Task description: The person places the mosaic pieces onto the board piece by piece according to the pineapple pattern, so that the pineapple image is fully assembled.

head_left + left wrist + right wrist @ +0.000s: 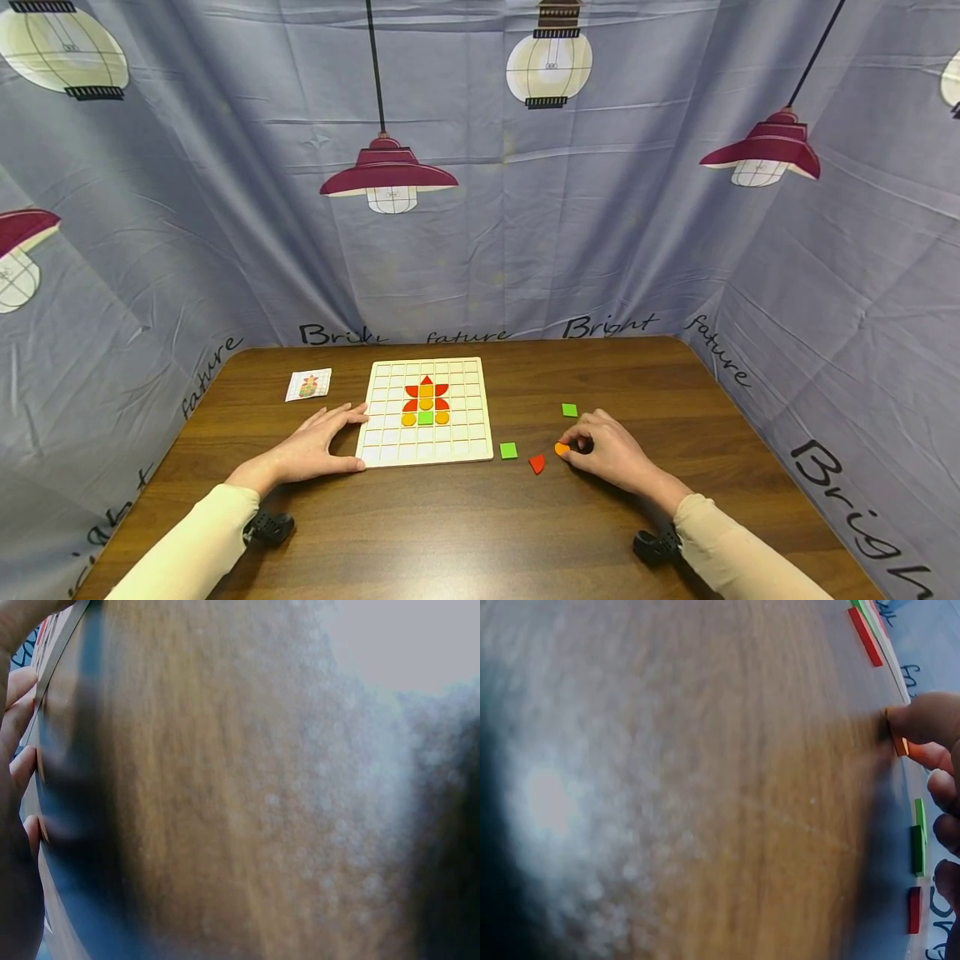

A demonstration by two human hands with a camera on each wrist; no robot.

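My right hand (pixel 609 448) pinches an orange round tile (pixel 562 448) between thumb and fingertips, low over the table. The same tile (pixel 900 739) shows edge-on under the thumb in the right wrist view. My left hand (pixel 318 442) lies at the left side of a cream grid board (pixel 386 454), fingers spread and fingertips touching its edge. On the board, red, orange and green tiles form a figure, with a green square (pixel 426 418) between two orange circles in its lowest row. In the left wrist view, fingertips (pixel 28 761) stand along the board's edge.
Between board and right hand lie a green square tile (pixel 508 451) and a red curved tile (pixel 537 464). Another green square (pixel 570 410) lies beyond the right hand. A picture card (pixel 308 384) rests left of the board on the wooden table (pixel 450 533). Curtains (pixel 480 267) enclose the table.
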